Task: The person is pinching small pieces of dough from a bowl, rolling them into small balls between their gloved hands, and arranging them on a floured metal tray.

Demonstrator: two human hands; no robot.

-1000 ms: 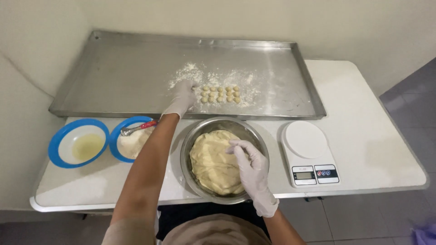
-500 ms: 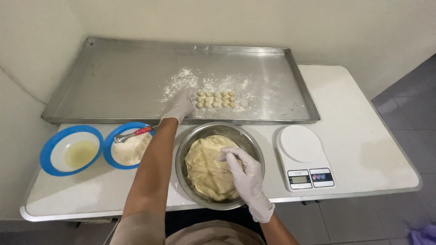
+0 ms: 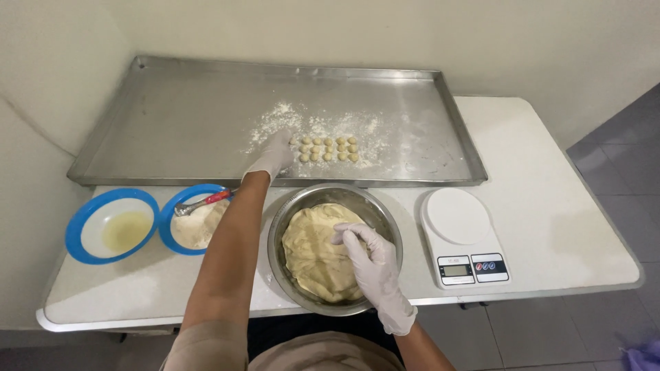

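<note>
White tabletop (image 3: 550, 206) against a pale wall carries a long steel baking tray (image 3: 172, 117), its long axis running left to right. On a floured patch of it lie small dough balls (image 3: 328, 149) in two short rows, also running left to right. The gloved left hand (image 3: 273, 156) rests just left of those rows, fingers loosely curled; whether it grips anything cannot be told. Nearer the person, a steel bowl (image 3: 381, 213) holds a mass of yellow dough (image 3: 313, 257). The gloved right hand (image 3: 368, 257) presses into it, fingers bent and pinching at the surface. Left of the bowl stand two blue-rimmed dishes, one with oil (image 3: 113, 227), one with flour and a red-handled spoon (image 3: 203, 201). A white kitchen scale (image 3: 464, 233) sits to the right.
</note>
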